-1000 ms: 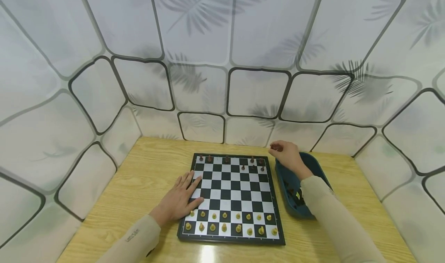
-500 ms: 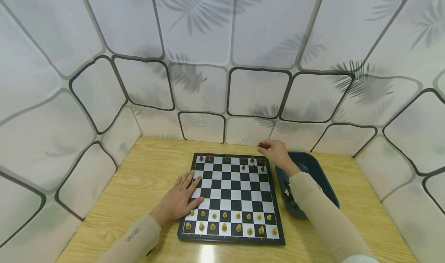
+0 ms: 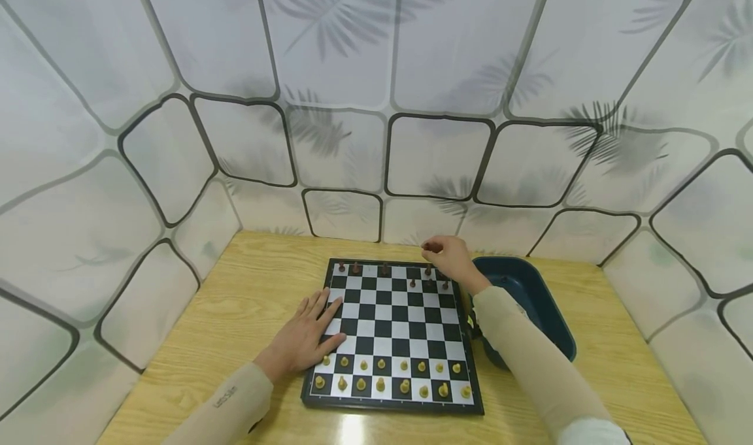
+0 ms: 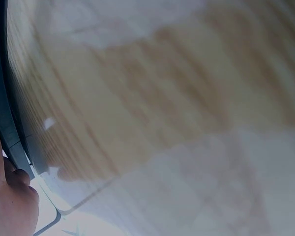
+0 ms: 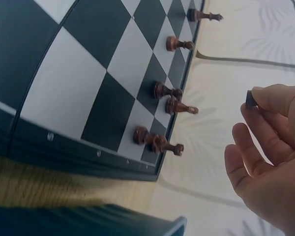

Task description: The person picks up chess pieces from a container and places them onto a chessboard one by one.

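Note:
A black-and-white chessboard (image 3: pixel 383 313) lies on the wooden table. My left hand (image 3: pixel 302 334) rests on its left edge, fingers spread; part of that hand (image 4: pixel 14 201) shows in the left wrist view. Above the board's far right part, my right hand (image 3: pixel 450 259) pinches a small dark chess piece (image 5: pixel 250 100) between thumb and forefinger. Only its dark end shows, so its kind is unclear. Brown chess pieces stand at the far side, among them a rook (image 5: pixel 173 147) and a pawn (image 5: pixel 179 44). Yellow chess pieces (image 3: pixel 380 384) fill the two near rows.
A dark blue plastic basin (image 3: pixel 538 295) stands right of the board, partly under my right sleeve (image 3: pixel 523 347). Dark bits show at its left side. Patterned walls (image 3: pixel 435 157) enclose the table (image 3: pixel 253 268) at the back and sides.
My right hand has moved left from above the basin's far end to over the board's far right edge, carrying the dark chess piece. The left hand has stayed put.

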Demonstrator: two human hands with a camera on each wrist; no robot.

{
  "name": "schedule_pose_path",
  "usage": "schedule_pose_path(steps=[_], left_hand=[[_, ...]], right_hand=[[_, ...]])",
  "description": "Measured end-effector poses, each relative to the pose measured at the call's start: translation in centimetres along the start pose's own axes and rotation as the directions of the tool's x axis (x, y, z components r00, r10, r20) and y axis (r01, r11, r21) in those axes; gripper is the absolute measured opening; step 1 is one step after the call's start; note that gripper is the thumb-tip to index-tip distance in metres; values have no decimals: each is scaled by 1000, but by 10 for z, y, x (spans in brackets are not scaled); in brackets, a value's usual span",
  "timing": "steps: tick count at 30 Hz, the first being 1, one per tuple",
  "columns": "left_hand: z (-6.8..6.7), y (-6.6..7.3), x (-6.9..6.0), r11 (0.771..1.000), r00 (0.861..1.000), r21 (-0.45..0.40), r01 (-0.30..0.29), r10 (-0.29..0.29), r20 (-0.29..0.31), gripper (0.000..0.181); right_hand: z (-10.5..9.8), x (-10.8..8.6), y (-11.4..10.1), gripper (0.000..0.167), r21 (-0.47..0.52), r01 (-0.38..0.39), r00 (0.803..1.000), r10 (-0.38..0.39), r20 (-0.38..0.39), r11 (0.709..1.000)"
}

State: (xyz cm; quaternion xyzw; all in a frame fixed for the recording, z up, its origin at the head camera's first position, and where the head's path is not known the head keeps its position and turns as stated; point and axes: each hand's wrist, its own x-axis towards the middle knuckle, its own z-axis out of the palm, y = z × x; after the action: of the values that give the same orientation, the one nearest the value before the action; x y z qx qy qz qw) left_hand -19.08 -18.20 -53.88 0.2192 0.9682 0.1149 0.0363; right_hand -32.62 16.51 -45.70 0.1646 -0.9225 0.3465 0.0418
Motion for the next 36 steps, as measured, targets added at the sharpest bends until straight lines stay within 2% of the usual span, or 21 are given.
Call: schedule_pose_path(steps=[8,19,22,29,36], left_hand=[[0,0,0,1000,1000,4,-5,5,-3,84],[2,-2,0,1000,1000,9,-4,4,-9,84],[2,-2,0,1000,1000,12,-5,5,-7,84],[1,-1,0,1000,1000,8,-1,1,-3,85],[3,-3,1,1000,1000,7,-7,7,-13,84]], right_hand=[[19,5,-6,23,-4,-45,997,46,59,999],[39,10,-12,22,-58,49,992,-42,120,997],[45,11,-12,21,-61,51,991,-43,127,997],[54,13,-15,19,-50,-15,989,22,145,999],[59,14,-17,17,-76,-26,989,37,145,997]])
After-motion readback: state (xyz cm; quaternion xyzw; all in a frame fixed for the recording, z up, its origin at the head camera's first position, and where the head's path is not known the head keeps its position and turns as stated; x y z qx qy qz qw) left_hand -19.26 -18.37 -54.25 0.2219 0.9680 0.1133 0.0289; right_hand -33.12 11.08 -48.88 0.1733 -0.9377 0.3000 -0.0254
